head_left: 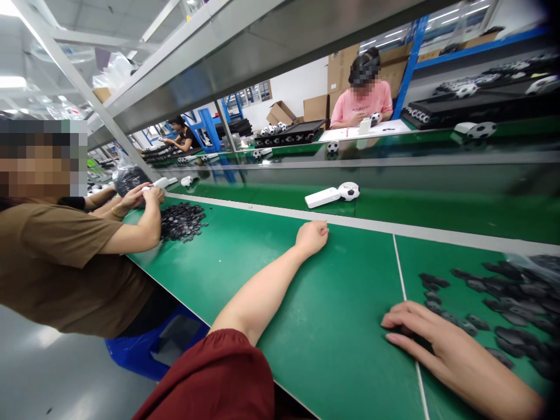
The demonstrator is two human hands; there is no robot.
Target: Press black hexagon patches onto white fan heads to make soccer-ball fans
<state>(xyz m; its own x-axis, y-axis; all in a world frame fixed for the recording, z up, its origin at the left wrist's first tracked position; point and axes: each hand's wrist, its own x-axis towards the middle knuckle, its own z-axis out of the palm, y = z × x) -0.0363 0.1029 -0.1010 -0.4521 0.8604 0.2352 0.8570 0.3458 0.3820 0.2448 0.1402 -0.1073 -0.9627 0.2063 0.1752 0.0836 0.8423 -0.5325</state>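
My left hand rests near the pale edge strip of the green table, its fingers curled inward; whatever they may hold is hidden. Just beyond it, on the conveyor belt, lies a white handle-shaped piece with a football-patterned ball at its end. Lower right, my right hand lies over the table with fingers stretched and slightly apart, nothing seen in them. Beside that hand spread many small flat black pieces, some partly under a clear plastic bag.
A co-worker in a brown shirt sits at left, hands on a white piece, near a pile of black pieces. Another person in pink works across the belt. A metal beam runs overhead. More football-patterned pieces lie opposite.
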